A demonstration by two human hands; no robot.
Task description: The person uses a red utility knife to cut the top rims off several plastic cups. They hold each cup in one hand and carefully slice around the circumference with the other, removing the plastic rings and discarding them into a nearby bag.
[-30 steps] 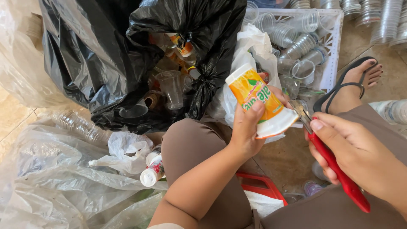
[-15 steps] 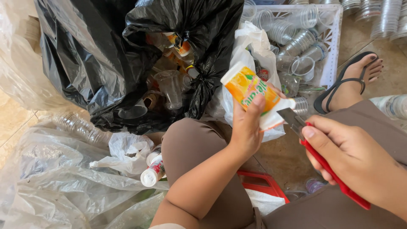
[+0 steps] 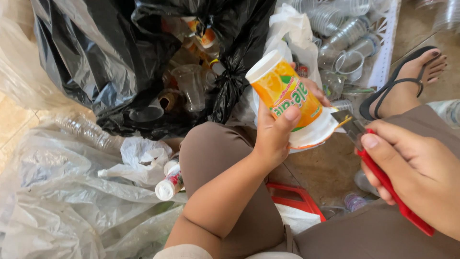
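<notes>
- Gripping an orange-and-white plastic cup (image 3: 287, 96) in the left hand (image 3: 275, 136), the person is tilting it so its white base points up and to the left, thumb pressed across the printed label and fingers wrapped round the far side.
- The right hand (image 3: 417, 168) is closing around a red-handled utility knife (image 3: 383, 180); its short grey blade is sitting just beside the cup's wider lower rim, touching or nearly touching, which I cannot tell.
- Judging by the label, which is lying intact round the cup while a pale film is flaring loose at the lower rim, the stripping is looking barely begun on this piece, with most of the wrap left to come off.
- Clear ribbed cups (image 3: 345, 29), bare of labels, are filling a white perforated basket (image 3: 385, 52) at the upper right, which suggests finished pieces are gathering there.
- A black plastic bag (image 3: 96, 62), glossy and crumpled, is gaping open and showing more cups and labelled pots, so plenty seems left to work through.
- Thin cloudy plastic sheeting (image 3: 57, 206) is bunching over the floor at the left, with a small white-capped bottle (image 3: 168, 184) lying on it.
- A red crate edge (image 3: 299, 196) is showing beside the knee, and a foot in a black sandal (image 3: 405, 81) is resting near the basket.
</notes>
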